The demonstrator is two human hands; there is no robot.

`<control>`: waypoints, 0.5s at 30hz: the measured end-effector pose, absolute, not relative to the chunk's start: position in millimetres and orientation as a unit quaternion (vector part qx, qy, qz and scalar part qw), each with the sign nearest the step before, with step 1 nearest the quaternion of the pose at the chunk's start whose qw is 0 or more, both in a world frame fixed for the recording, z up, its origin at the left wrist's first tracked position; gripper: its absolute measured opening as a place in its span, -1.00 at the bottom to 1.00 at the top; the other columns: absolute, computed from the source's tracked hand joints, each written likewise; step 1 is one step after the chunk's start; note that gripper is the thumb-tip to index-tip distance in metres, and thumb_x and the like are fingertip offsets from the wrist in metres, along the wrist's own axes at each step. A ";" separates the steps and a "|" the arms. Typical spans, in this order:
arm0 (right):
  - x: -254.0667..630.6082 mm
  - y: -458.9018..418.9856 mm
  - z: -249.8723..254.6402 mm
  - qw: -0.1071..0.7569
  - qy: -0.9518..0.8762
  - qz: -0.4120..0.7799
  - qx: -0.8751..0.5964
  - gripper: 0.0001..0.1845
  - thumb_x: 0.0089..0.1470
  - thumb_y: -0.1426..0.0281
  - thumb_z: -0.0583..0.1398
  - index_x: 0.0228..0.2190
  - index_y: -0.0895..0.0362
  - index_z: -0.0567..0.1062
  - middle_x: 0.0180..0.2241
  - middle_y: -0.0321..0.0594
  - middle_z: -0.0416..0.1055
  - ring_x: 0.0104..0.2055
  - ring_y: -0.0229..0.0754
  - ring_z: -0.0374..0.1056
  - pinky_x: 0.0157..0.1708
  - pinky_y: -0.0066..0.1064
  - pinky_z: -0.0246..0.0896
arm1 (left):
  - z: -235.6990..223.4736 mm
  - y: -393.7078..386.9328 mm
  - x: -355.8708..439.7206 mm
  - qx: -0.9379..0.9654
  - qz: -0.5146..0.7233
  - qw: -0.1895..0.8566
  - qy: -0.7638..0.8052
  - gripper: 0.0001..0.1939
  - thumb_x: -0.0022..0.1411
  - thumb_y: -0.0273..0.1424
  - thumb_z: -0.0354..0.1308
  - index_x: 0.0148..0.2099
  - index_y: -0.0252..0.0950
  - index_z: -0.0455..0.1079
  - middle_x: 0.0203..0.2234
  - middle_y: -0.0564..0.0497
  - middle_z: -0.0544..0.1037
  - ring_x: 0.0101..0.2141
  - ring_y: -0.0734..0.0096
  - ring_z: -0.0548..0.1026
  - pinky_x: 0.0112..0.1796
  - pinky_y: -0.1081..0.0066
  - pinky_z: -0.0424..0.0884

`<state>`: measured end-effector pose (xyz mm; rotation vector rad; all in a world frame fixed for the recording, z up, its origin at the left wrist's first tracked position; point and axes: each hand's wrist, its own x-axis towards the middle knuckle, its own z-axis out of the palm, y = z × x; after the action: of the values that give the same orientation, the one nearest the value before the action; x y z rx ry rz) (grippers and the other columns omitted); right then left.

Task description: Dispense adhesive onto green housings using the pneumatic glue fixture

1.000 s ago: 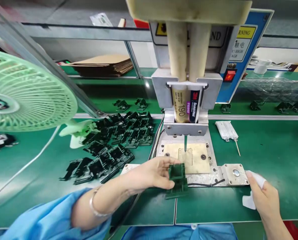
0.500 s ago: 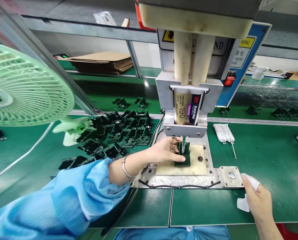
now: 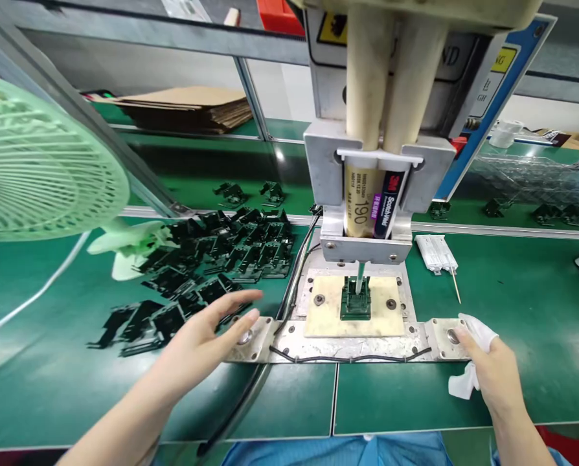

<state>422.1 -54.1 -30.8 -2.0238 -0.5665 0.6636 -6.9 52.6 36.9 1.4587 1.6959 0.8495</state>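
Observation:
My left hand [image 3: 203, 340] is held with fingers apart, its thumb over the left button block [image 3: 254, 343] of the dispensing machine. The thumb of my right hand [image 3: 498, 375] rests on the right button block [image 3: 449, 338], while a crumpled white wipe [image 3: 478, 331] is tucked in that hand's fingers. Between the blocks, a dark green plastic part [image 3: 355, 301] sits on the cream fixture plate [image 3: 326, 320]. A greenish nozzle [image 3: 361, 275] points down onto the part from the two-barrel adhesive cartridge [image 3: 372, 200].
Many similar dark parts [image 3: 221, 249] lie in a heap on the left, beside a green fan [image 3: 41, 168]. White empty-looking cartridges [image 3: 432, 252] and a thin stick [image 3: 456, 285] lie to the right. Black cables [image 3: 292, 285] run past the machine's left side. Cardboard sheets [image 3: 187, 107] are stacked behind.
My left hand has let go of the green part and moved left to the left button block. My right thumb has come onto the right button. The part stays under the nozzle.

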 end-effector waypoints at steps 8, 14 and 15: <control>416.9 -50.4 -40.6 0.459 -0.197 0.254 -0.828 -0.22 -0.39 -0.11 0.43 -0.25 0.25 0.63 -0.21 0.00 0.62 -0.12 0.18 0.52 -0.30 -0.23 0.41 | -2.9 34.5 -1.9 0.420 0.436 0.480 0.635 -0.27 -0.13 0.14 0.41 -0.05 -0.27 0.49 -0.09 -0.16 0.61 -0.28 0.19 0.56 -0.35 0.42 0.49; 415.1 -51.8 -45.3 0.493 -0.199 0.251 -0.809 -0.18 -0.29 -0.14 0.39 -0.16 0.26 0.63 -0.19 0.01 0.62 -0.15 0.16 0.53 -0.39 -0.27 0.42 | -17.7 32.6 0.4 0.399 0.485 0.454 0.632 -0.31 -0.06 0.13 0.39 -0.03 -0.26 0.47 -0.09 -0.15 0.61 -0.18 0.15 0.57 -0.26 0.41 0.50; 414.3 -51.1 -44.8 0.492 -0.202 0.247 -0.810 -0.19 -0.30 -0.13 0.40 -0.17 0.26 0.64 -0.19 0.02 0.62 -0.15 0.17 0.53 -0.39 -0.27 0.43 | -17.4 32.6 0.0 0.403 0.481 0.453 0.633 -0.32 -0.05 0.13 0.39 -0.04 -0.26 0.47 -0.09 -0.14 0.61 -0.19 0.16 0.57 -0.27 0.42 0.50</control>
<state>414.3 -51.1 -44.8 -1.9654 -0.4904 0.5990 0.0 32.6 -17.4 0.9949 1.5641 1.1866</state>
